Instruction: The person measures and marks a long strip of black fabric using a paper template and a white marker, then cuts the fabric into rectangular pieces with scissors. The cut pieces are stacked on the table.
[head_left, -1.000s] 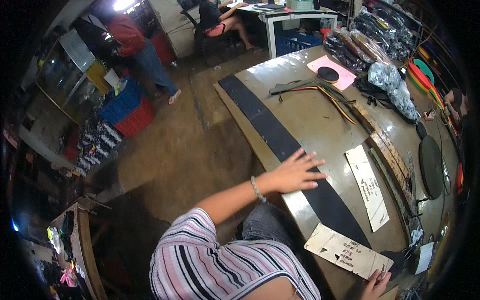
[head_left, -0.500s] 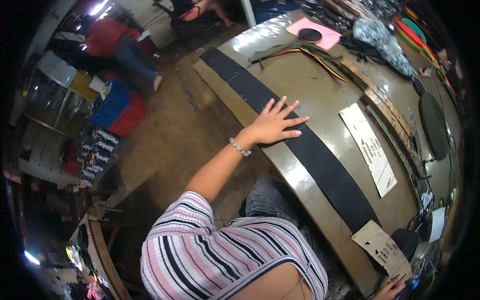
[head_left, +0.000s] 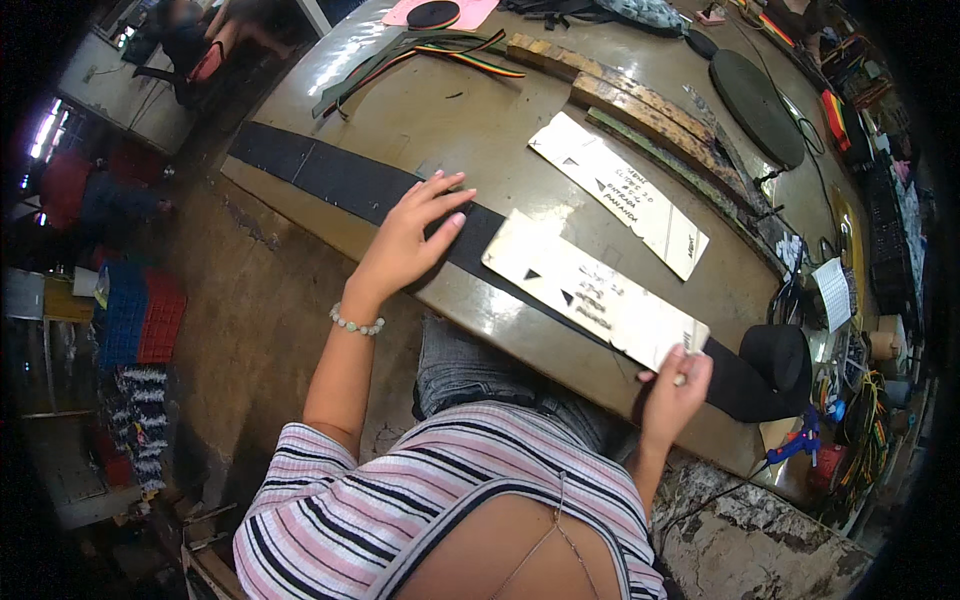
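A long black strip point(head_left: 345, 182) runs along the near edge of the worktable point(head_left: 470, 120), and most of what matters sits on it or just beside it. The person's left hand point(head_left: 412, 240) lies flat on the strip about midway along its length, fingers spread and pressing down, clamped on nothing. Just to the right of that hand a pale card template point(head_left: 590, 290) (marked with small black triangles) lies lengthwise over the strip, covering it there. The right hand point(head_left: 675, 385) has the template's right-hand end pinched between thumb and fingertips, at the spot where the strip comes out from under the card. Beyond that end the strip leads to a black roll point(head_left: 775, 355) standing on the table, near its right edge.

A second pale template point(head_left: 620, 195) lies farther from the person than the strip, apart from the first card and at much the same slant. Beyond it again are rough wooden bars point(head_left: 640, 100) laid end to end, and past them a dark round disc point(head_left: 755, 105). Toward the strip's far left end, some striped coloured bands point(head_left: 440, 50) trail across the tabletop. Right of the roll, near the table's corner, a blue glue gun point(head_left: 800, 440) lies among wires.

The person wears a striped top and a bead bracelet point(head_left: 356, 324) on the left wrist.
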